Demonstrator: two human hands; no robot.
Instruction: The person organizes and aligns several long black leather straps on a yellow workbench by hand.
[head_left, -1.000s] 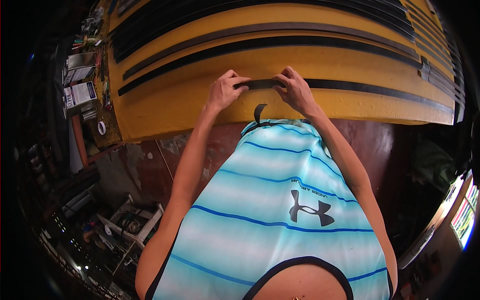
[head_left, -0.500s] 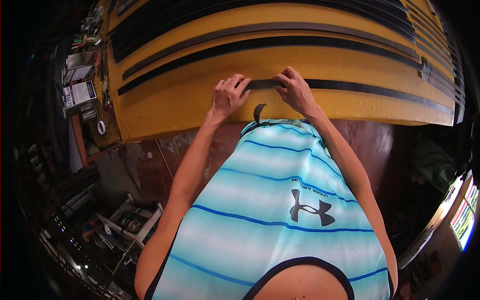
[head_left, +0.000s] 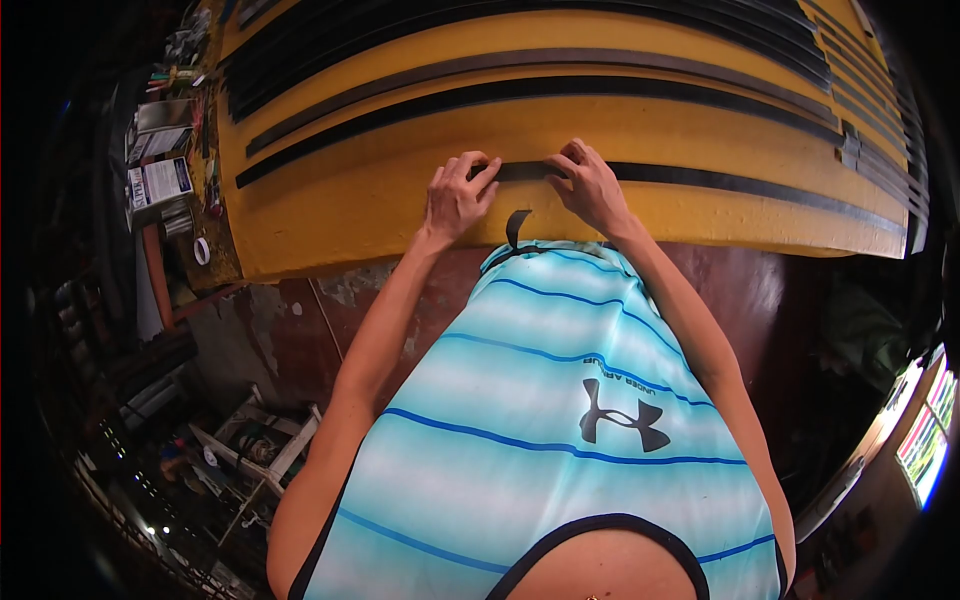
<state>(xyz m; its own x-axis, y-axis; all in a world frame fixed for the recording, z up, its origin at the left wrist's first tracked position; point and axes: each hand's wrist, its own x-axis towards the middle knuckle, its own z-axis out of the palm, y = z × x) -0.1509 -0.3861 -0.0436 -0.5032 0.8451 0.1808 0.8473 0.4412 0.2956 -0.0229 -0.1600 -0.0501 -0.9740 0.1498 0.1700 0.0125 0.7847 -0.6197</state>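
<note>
A long black strip (head_left: 740, 183) runs across the front part of the yellow table (head_left: 350, 225). My left hand (head_left: 461, 196) pinches the strip's left end, fingers curled over it. A short way to the right, my right hand (head_left: 588, 186) has its thumb and fingers closed on the same strip. Between the two hands a short stretch of the strip shows. A small black tab (head_left: 518, 227) stands up at the table's front edge, just by my shirt. Beyond my hands lie another black strip (head_left: 560, 86) and a brownish strip (head_left: 540, 58).
More dark strips (head_left: 450, 25) lie at the table's far side, with narrower ones (head_left: 880, 165) at the right. Boxes (head_left: 160, 183), a white tape roll (head_left: 202, 251) and small tools sit at the left end. A wooden frame (head_left: 262, 440) stands at lower left.
The view has shifted very slightly. Both hands stay on the strip in nearly the same places, with only slight finger movement.
</note>
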